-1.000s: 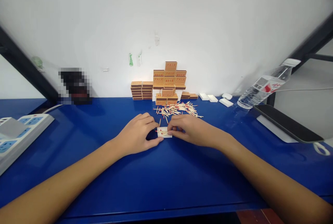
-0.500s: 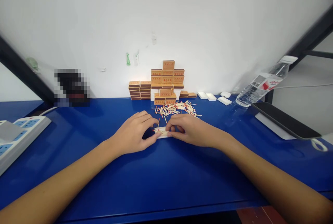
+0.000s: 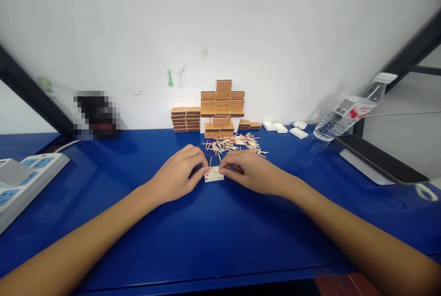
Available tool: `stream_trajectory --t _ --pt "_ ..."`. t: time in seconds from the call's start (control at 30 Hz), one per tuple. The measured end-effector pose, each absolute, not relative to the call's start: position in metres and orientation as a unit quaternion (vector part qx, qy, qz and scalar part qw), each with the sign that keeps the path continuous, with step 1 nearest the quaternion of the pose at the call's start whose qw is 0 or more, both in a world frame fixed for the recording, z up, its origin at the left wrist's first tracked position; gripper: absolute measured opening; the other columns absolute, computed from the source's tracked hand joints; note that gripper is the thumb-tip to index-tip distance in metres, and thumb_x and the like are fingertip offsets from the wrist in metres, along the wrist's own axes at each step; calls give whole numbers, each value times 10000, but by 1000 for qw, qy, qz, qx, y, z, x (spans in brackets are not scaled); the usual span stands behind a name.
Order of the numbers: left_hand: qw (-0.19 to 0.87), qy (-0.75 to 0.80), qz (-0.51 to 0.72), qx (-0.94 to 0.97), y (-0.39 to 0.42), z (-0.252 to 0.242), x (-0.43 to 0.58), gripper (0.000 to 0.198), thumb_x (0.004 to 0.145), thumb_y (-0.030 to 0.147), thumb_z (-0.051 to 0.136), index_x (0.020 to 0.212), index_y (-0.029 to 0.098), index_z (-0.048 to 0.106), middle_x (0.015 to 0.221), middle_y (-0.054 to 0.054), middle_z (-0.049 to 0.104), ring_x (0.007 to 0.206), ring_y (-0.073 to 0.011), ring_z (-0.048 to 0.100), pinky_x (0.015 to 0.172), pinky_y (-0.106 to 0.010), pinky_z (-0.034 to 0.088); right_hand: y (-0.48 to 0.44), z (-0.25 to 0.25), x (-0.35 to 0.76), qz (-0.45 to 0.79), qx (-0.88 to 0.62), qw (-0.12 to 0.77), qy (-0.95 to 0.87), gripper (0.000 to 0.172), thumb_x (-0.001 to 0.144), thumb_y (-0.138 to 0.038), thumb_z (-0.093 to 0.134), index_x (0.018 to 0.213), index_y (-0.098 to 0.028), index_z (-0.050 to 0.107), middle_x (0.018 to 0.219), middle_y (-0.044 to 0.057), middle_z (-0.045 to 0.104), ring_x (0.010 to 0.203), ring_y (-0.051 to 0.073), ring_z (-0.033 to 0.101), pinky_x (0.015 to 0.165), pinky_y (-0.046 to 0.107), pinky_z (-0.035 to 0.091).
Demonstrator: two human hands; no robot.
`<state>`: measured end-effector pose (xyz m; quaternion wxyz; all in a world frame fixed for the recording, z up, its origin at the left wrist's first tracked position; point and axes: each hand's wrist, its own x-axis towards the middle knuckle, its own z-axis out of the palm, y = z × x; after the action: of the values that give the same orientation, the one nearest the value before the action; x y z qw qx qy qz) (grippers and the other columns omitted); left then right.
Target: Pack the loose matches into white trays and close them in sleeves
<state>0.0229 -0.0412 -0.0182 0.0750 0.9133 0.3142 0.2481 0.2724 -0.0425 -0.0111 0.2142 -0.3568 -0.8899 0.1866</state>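
Observation:
A small white matchbox tray point(image 3: 213, 175) with a few red-tipped matches in it lies on the blue table point(image 3: 213, 231). My left hand point(image 3: 179, 174) pinches its left end with fingers and thumb closed. My right hand point(image 3: 250, 171) holds its right end, fingers curled. A loose pile of matches point(image 3: 234, 143) lies just behind the hands. Further back, stacked orange matchboxes point(image 3: 220, 108) stand against the white wall.
Several white empty trays point(image 3: 280, 128) lie right of the stacks. A tilted water bottle point(image 3: 347, 112) and a dark phone on a white pad point(image 3: 379, 158) are at the right. A white power strip point(image 3: 24, 179) sits at the left edge.
Both hands have closed in a little on the tray and stayed over it; the left fingers now pinch its end more tightly. The view shifted slightly.

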Motion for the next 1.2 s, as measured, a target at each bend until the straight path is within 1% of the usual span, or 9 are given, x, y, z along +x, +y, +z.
stream_trajectory --t 0.17,0.3,0.47,0.6,0.67,0.8,0.93,1.07,1.2 --pt "101 332 265 900 -48 -26 30 148 1029 276 577 982 207 700 1087 -62 686 1041 -230 594 945 -418 503 -33 -14 276 139 -433 274 -848 161 988 -217 606 861 -185 701 801 20 709 687 141 561 676 284 388" --pt "67 325 257 908 -49 -26 29 182 970 344 659 1086 211 704 1145 -84 683 1097 -264 600 987 -462 500 -28 -17 278 127 -433 257 -854 160 976 -197 602 837 -185 680 780 18 685 682 144 545 666 287 376" --pt "28 291 225 930 -47 -24 25 270 925 443 709 1039 197 702 1230 -116 645 1148 -293 593 995 -483 504 -24 -19 284 99 -409 225 -879 139 945 -122 580 862 -194 665 836 27 674 763 162 565 715 297 400" --pt "33 289 224 930 -47 -25 25 240 938 416 698 1022 193 675 1192 -105 652 1130 -276 596 992 -460 507 -22 -20 291 102 -399 183 -893 106 939 -122 615 969 -193 688 965 59 655 884 192 586 788 322 437" --pt "32 289 225 930 -47 -25 25 234 929 408 708 1000 190 664 1180 -101 653 1123 -274 595 987 -458 509 -20 -20 293 119 -398 165 -895 66 950 -147 635 948 -187 686 979 67 642 894 198 582 796 330 449" --pt "39 291 222 930 -47 -26 25 205 923 389 713 920 195 646 1172 -95 655 1117 -271 599 967 -450 515 -21 -21 295 123 -400 153 -895 104 987 -154 586 915 -181 655 978 80 631 909 212 578 806 345 464" --pt "38 293 221 929 -47 -25 26 225 933 402 700 985 198 622 1156 -91 659 1096 -268 595 954 -443 506 -31 -16 287 131 -386 186 -894 119 1026 -210 541 937 -193 618 1005 78 623 945 215 576 863 362 470" --pt "8 326 199 924 -47 -23 27 315 912 480 692 1017 194 610 1035 -85 655 968 -271 581 861 -441 495 -50 -11 266 141 -370 250 -883 85 1007 -190 573 935 -202 617 1001 64 624 979 209 572 890 355 463" --pt "-26 347 172 922 -47 -22 26 344 892 516 673 970 182 654 944 -84 638 900 -276 557 800 -443 469 -59 -15 252 148 -355 238 -892 73 957 -139 642 913 -194 659 976 56 641 949 203 581 856 339 454"
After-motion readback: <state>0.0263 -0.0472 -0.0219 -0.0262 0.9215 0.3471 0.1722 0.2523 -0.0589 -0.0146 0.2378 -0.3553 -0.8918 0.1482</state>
